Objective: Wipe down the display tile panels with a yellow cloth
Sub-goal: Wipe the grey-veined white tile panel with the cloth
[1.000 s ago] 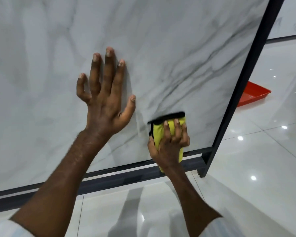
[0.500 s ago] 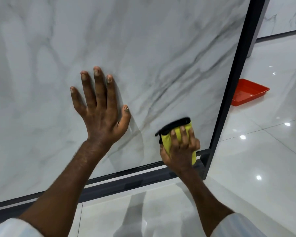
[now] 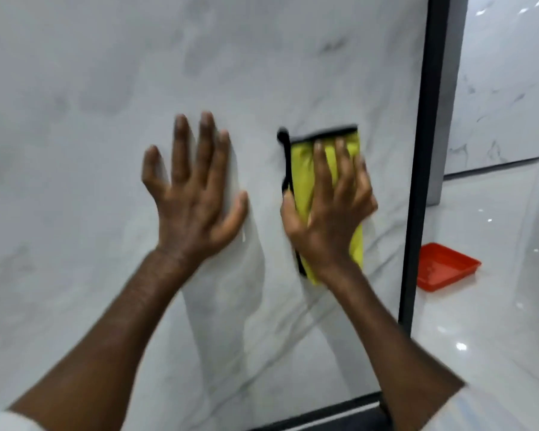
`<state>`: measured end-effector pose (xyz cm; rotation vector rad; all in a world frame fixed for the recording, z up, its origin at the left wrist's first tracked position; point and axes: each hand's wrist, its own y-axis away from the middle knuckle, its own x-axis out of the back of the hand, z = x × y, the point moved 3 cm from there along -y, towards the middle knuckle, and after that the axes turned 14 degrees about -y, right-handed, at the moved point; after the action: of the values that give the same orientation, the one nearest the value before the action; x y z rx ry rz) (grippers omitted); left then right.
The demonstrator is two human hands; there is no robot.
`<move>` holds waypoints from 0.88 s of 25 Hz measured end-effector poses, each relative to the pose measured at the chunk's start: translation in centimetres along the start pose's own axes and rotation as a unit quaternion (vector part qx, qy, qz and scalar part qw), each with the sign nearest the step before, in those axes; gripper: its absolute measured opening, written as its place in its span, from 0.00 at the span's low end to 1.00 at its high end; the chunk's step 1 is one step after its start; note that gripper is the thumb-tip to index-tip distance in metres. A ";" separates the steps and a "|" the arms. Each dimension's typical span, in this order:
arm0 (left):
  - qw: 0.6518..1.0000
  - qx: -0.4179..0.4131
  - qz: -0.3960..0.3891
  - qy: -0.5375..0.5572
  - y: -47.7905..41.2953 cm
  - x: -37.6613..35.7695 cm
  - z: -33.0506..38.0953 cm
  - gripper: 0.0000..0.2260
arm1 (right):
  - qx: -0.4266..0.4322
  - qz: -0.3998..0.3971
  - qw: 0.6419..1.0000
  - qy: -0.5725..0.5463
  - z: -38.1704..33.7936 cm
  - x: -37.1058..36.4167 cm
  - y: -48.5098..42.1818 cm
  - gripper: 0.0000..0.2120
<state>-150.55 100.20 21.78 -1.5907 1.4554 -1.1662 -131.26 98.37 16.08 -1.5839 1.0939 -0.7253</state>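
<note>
Cloth position: yellow cloth (image 3: 301, 175) lies flat on the marble-look tile panel (image 3: 106, 88), pinned under the right hand (image 3: 327, 213). Its black-trimmed top edge shows just above the fingertips; a lower corner hangs out below the heel of the palm.

Right fingers (image 3: 320, 172) are apart and nearly straight, pressing rather than gripping. Judged reason: a flat hand spreads pressure across the cloth for wiping. The thumb sits at the cloth's left edge; cannot tell whether it hooks the trim.

Left hand (image 3: 193, 194), beside that thumb, has its fingers (image 3: 206, 144) spread and straight and holds nothing. It probably braces against the panel, but motion blur leaves palm contact uncertain.

Black frame (image 3: 425, 150) runs just beyond the right little finger, with a red tray (image 3: 445, 270) on the floor past it.

Hidden: the cloth's middle is under the hand, and the panel's top and left are cut off. Smears are not separable from veining.
</note>
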 end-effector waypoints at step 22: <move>0.990 -0.028 0.111 0.087 -10.9 1.9 2.8 0.31 | -0.003 0.010 0.998 0.062 -0.2 0.3 -18.4 0.36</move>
<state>-143.83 99.65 31.01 -1.3472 1.7429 -1.1658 -125.95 98.97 33.68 -1.5483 1.2017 -0.8161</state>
